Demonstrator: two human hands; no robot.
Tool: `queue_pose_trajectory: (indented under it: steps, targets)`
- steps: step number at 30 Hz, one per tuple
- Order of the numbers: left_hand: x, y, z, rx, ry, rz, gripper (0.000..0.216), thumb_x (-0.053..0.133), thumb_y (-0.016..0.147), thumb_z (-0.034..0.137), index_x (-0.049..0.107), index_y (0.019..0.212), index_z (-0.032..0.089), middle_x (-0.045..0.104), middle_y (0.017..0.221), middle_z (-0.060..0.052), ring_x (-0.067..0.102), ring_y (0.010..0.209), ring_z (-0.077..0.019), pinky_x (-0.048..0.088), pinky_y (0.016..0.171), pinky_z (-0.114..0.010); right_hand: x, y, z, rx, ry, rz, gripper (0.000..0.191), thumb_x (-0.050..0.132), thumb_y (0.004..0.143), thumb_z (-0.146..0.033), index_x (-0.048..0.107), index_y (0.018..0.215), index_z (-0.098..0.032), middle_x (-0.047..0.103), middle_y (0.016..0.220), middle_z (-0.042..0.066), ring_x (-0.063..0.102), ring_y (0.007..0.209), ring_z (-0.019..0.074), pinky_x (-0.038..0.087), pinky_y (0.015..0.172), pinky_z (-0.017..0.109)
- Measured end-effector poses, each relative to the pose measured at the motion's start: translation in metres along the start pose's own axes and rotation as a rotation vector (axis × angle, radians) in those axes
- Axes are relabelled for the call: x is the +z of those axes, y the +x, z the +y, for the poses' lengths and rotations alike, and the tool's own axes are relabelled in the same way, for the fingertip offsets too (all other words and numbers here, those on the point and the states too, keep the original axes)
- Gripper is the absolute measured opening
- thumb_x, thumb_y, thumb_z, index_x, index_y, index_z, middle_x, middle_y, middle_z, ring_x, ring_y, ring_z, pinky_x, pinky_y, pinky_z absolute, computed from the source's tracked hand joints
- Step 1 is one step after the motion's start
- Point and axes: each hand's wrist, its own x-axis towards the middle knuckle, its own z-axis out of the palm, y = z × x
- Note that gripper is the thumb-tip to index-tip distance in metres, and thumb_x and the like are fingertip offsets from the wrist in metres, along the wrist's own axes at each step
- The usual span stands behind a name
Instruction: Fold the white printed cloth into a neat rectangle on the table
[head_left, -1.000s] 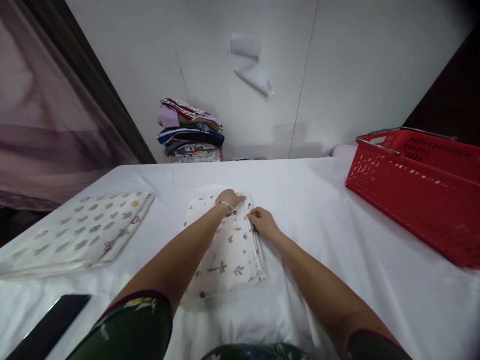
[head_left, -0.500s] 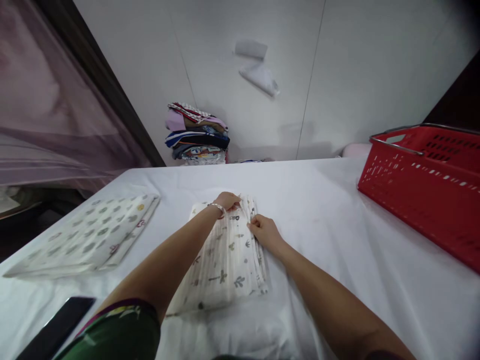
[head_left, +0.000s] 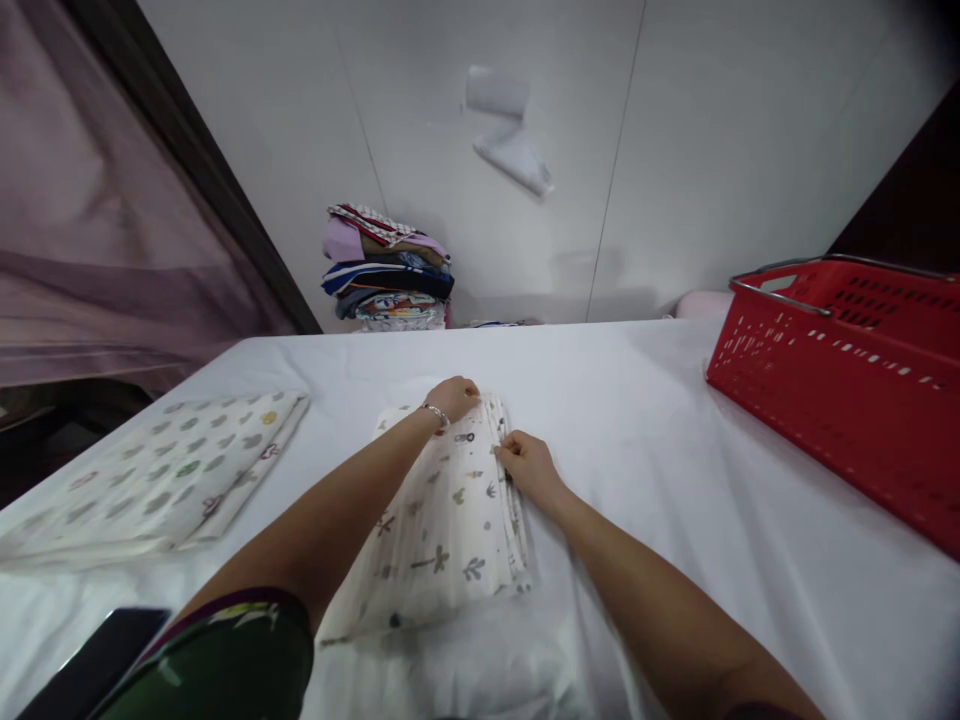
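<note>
Though mostly white, grey-patterned folded cloth [head_left: 450, 535]

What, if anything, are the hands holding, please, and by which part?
The middle cloth: the right hand pinches its right edge; the left hand is at its far edge, grip unclear.

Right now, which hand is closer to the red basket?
Right. The right hand is at the right edge of the patterned cloth, with the red basket off to its right; the left hand is farther left, near the cloth's far edge.
</note>
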Motion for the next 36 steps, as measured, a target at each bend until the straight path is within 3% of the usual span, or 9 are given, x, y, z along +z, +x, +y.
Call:
queue_pose_trajectory:
  steps: [3, 8, 14, 17, 22, 28, 36]
  targets:
    - [-0.003, 0.002, -0.003, 0.053, 0.038, -0.008, 0.031, 0.06, 0.067, 0.03, 0.065, 0.096, 0.022, 0.064, 0.102, -0.004, 0.056, 0.092, -0.0186, 0.042, 0.08, -0.026, -0.002, -0.001, -0.003, 0.017, -0.032, -0.024, 0.022, 0.05, 0.076, -0.038, 0.051, 0.066, -0.018, 0.05, 0.057, -0.004, 0.043, 0.053, 0.0082, 0.031, 0.052, 0.019]
    - [-0.004, 0.003, -0.003, 0.088, 0.068, -0.028, 0.031, 0.062, 0.065, 0.032, 0.064, 0.095, 0.023, 0.064, 0.098, -0.003, 0.057, 0.093, -0.0191, 0.042, 0.081, -0.026, -0.007, -0.007, -0.015, 0.016, -0.184, -0.086, 0.032, 0.054, 0.074, -0.05, 0.053, 0.073, -0.018, 0.054, 0.061, -0.003, 0.043, 0.055, 0.0091, 0.028, 0.053, 0.02]
    - [-0.002, 0.008, -0.003, 0.13, 0.056, -0.068, 0.029, 0.064, 0.06, 0.029, 0.065, 0.087, 0.02, 0.063, 0.096, -0.004, 0.058, 0.089, -0.0196, 0.043, 0.077, -0.026, -0.008, -0.01, -0.024, -0.019, -0.383, -0.107, 0.012, 0.055, 0.074, -0.032, 0.053, 0.075, -0.019, 0.057, 0.066, -0.001, 0.045, 0.058, 0.01, 0.023, 0.053, 0.021]
    - [-0.003, 0.008, -0.003, 0.147, 0.027, -0.07, 0.023, 0.064, 0.058, 0.026, 0.064, 0.08, 0.019, 0.063, 0.092, -0.003, 0.057, 0.086, -0.0187, 0.043, 0.076, -0.026, -0.007, -0.01, -0.024, -0.072, -0.37, -0.105, 0.003, 0.05, 0.074, -0.021, 0.051, 0.072, -0.02, 0.056, 0.064, -0.003, 0.044, 0.057, 0.009, 0.023, 0.053, 0.02]
    - [-0.012, 0.006, -0.001, 0.164, -0.068, -0.051, 0.02, 0.058, 0.065, 0.03, 0.061, 0.081, 0.019, 0.063, 0.083, 0.0, 0.056, 0.074, -0.014, 0.044, 0.068, -0.023, -0.006, -0.012, -0.024, -0.139, -0.316, -0.052, 0.005, 0.047, 0.076, -0.022, 0.051, 0.074, -0.02, 0.053, 0.06, -0.004, 0.041, 0.054, 0.0088, 0.025, 0.054, 0.02]
    - [-0.005, 0.015, 0.007, 0.142, -0.142, -0.03, 0.021, 0.057, 0.065, 0.026, 0.061, 0.085, 0.019, 0.064, 0.08, 0.001, 0.057, 0.073, -0.0133, 0.045, 0.067, -0.022, -0.004, -0.007, -0.011, -0.041, -0.215, -0.004, 0.007, 0.048, 0.074, -0.025, 0.051, 0.071, -0.019, 0.054, 0.061, -0.003, 0.044, 0.056, 0.0093, 0.027, 0.053, 0.019]
    - [0.013, 0.021, -0.002, 0.124, -0.12, -0.067, 0.041, 0.058, 0.066, 0.025, 0.061, 0.107, 0.02, 0.062, 0.107, -0.004, 0.057, 0.097, -0.0173, 0.043, 0.086, -0.025, -0.004, -0.001, -0.008, 0.066, -0.191, -0.05, 0.007, 0.049, 0.072, -0.024, 0.051, 0.068, -0.018, 0.055, 0.061, -0.003, 0.045, 0.056, 0.0091, 0.027, 0.052, 0.019]
